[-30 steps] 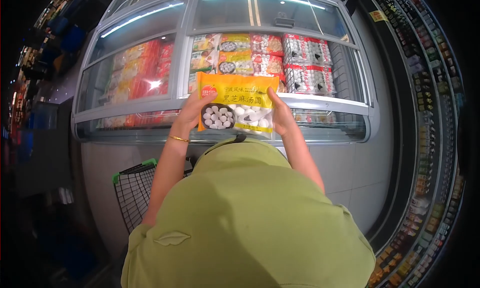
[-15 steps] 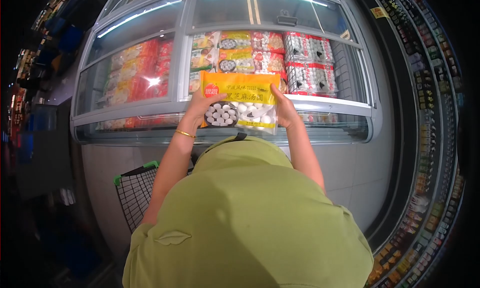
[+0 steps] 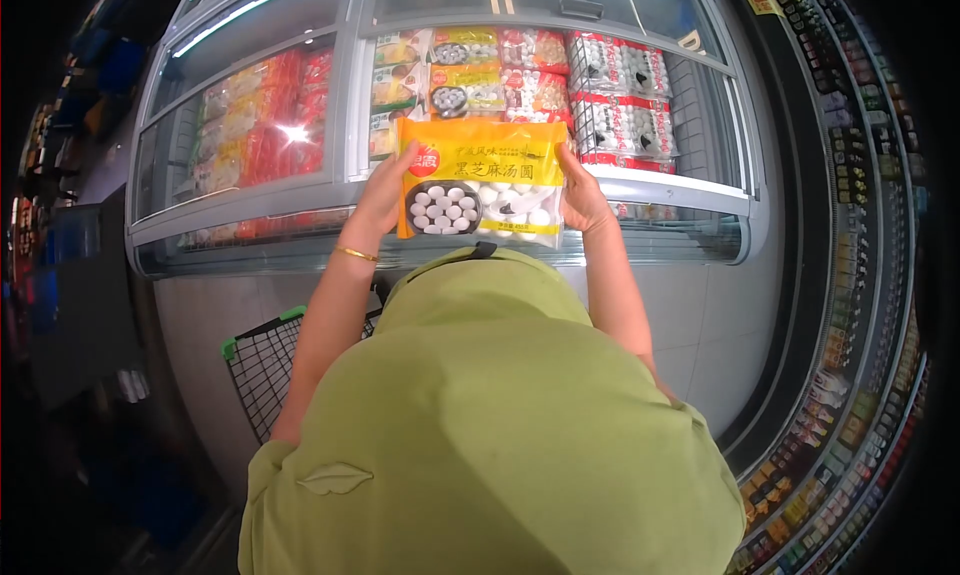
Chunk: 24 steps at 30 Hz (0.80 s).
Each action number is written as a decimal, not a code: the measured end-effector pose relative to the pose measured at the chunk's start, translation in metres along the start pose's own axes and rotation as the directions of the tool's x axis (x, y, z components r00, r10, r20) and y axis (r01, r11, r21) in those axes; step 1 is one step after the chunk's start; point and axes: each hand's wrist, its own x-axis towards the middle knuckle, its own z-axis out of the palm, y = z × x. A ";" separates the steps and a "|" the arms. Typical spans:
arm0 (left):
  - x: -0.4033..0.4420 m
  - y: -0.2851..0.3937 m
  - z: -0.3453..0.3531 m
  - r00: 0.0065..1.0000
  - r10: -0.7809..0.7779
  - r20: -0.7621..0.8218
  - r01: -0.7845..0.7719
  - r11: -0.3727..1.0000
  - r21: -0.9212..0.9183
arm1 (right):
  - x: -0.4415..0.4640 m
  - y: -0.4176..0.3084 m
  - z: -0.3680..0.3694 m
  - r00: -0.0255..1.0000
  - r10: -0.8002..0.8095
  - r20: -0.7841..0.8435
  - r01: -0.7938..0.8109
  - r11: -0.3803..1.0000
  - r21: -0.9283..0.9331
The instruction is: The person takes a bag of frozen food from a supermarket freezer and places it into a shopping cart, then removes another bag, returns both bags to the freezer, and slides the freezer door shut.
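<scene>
A yellow bag of white rice balls (image 3: pixel 483 180) is held up in front of my chest, its printed front toward the camera. My left hand (image 3: pixel 385 193) grips its left edge, with the thumb at the red logo. On the right edge my right hand (image 3: pixel 583 190) is closed, thumb at the upper corner. The fingers behind the bag are hidden. Just beyond it, yellow bags (image 3: pixel 466 90) and red-and-white bags (image 3: pixel 625 125) lie in rows inside the freezer (image 3: pixel 690 197).
Red and orange bags (image 3: pixel 260 125) lie behind glass on the freezer's left side. A black wire cart (image 3: pixel 262 375) with green corners stands at my left. Stocked shelves (image 3: pixel 850 275) curve along the right. Grey floor tiles (image 3: pixel 690 320) show below the freezer.
The view has shifted, and the freezer sits higher in it. The bag appears slightly higher and larger, still between both hands. My right thumb has moved from the bag's front toward its edge.
</scene>
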 end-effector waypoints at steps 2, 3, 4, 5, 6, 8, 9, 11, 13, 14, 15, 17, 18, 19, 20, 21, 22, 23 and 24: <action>0.000 -0.001 -0.001 1.000 0.027 0.012 -0.027 1.000 -0.016 | 0.000 0.000 -0.002 1.000 0.004 -0.005 -0.004 1.000 0.012; 0.000 -0.001 -0.001 1.000 0.024 0.012 -0.024 1.000 -0.015 | 0.000 0.000 -0.002 1.000 0.004 0.019 -0.004 1.000 0.019; 0.000 0.000 -0.001 1.000 0.017 0.019 -0.017 1.000 -0.021 | 0.000 0.000 -0.003 0.999 0.003 0.043 -0.004 1.000 0.026; 0.000 0.000 -0.001 1.000 0.010 0.026 -0.009 1.000 -0.026 | 0.000 0.000 -0.004 0.999 0.001 0.041 -0.002 1.000 0.029; 0.001 0.000 -0.002 1.000 0.008 0.027 -0.007 1.000 -0.024 | 0.001 0.001 -0.006 0.998 0.005 0.059 -0.008 0.999 0.038; 0.002 0.000 -0.003 1.000 0.000 0.010 0.000 1.000 -0.018 | 0.001 0.001 -0.007 0.997 0.007 0.076 -0.011 0.999 0.049; 0.003 0.000 -0.004 1.000 -0.002 0.012 0.002 1.000 -0.017 | 0.001 0.001 -0.008 0.998 0.006 0.063 -0.009 0.999 0.040; 0.001 0.002 -0.001 1.000 -0.011 0.016 0.011 1.000 -0.023 | 0.001 0.002 -0.010 0.999 0.004 0.046 -0.005 0.999 0.033; 0.001 0.001 -0.002 1.000 -0.009 0.023 0.010 1.000 -0.026 | 0.001 0.002 -0.012 0.999 0.009 0.046 -0.010 1.000 0.028; 0.001 0.001 -0.003 1.000 -0.005 0.028 0.006 1.000 -0.030 | 0.000 0.003 -0.012 0.999 0.008 0.043 -0.009 1.000 0.029; 0.001 0.001 -0.004 1.000 -0.007 0.028 0.007 1.000 -0.031 | 0.001 0.002 -0.013 0.998 0.013 0.059 -0.015 0.999 0.034; 0.001 0.002 -0.003 0.999 0.005 0.047 -0.004 1.000 -0.020 | 0.002 0.003 -0.014 0.997 0.019 0.074 -0.022 0.999 0.038; 0.000 0.002 -0.002 0.999 0.006 0.047 -0.005 1.000 -0.022 | 0.003 0.003 -0.017 0.998 0.016 0.060 -0.018 0.999 0.036; -0.001 0.003 0.000 0.999 0.005 0.050 -0.003 1.000 -0.029 | 0.003 0.003 -0.016 0.999 0.013 0.047 -0.014 0.999 0.033; -0.002 0.004 0.001 0.999 0.004 0.052 -0.002 0.999 -0.037 | 0.003 0.003 -0.016 0.999 0.014 0.047 -0.015 0.999 0.030; -0.002 0.003 0.000 0.999 0.005 0.052 -0.003 0.999 -0.040 | 0.004 0.003 -0.015 0.999 0.007 0.036 -0.008 1.000 0.022; -0.001 0.002 -0.001 0.999 0.008 0.051 -0.006 0.999 -0.048 | 0.003 0.003 -0.015 1.000 0.000 0.025 -0.001 1.000 0.013; -0.001 0.001 -0.001 0.999 0.011 0.050 -0.008 0.998 -0.057 | 0.003 0.003 -0.015 1.000 0.003 0.025 -0.003 1.000 0.011; 0.000 0.000 -0.002 0.999 0.012 0.048 -0.010 0.998 -0.059 | 0.003 0.003 -0.015 0.999 0.004 0.035 -0.005 1.000 0.012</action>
